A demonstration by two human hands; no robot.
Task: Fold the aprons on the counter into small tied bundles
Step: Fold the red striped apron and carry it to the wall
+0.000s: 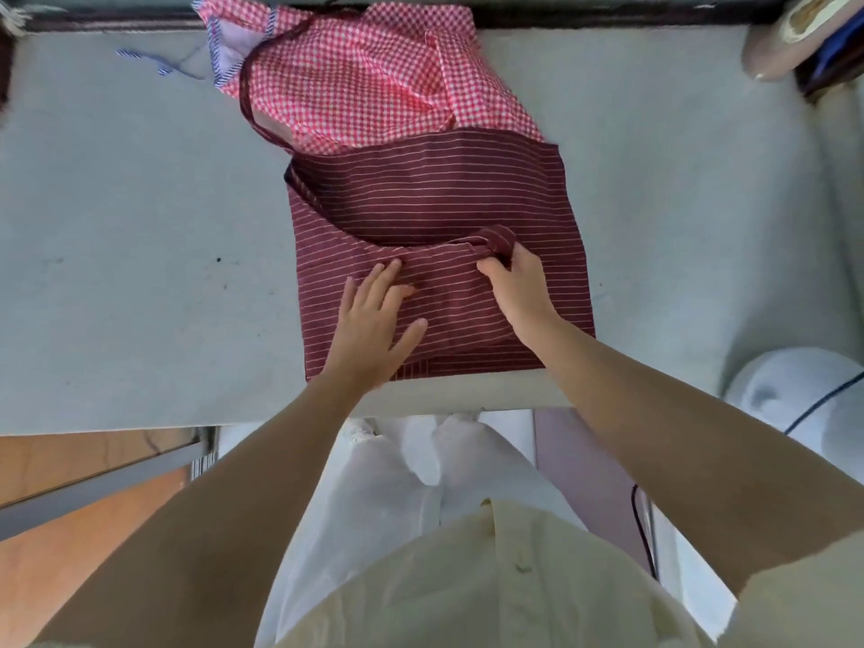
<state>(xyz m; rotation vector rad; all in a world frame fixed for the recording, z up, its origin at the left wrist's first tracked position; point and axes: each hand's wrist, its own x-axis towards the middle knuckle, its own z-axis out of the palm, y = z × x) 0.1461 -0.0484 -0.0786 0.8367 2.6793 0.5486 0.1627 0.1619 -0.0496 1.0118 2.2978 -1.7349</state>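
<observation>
At the near edge of the pale grey table (140,236) lies a dark maroon cloth apron with thin white stripes (435,194), folded roughly square. The left hand (374,325) rests flat on its near half, fingers (381,282) straight and slightly spread, their tips at a curved fold running across the cloth. Just to the right, the right hand (521,287) has its fingers curled, pinching a rolled maroon strap (498,236) that rises from the same fold. Beyond, partly under the maroon apron's far edge, a crumpled red-and-white gingham apron (369,81) reaches the table's back edge.
</observation>
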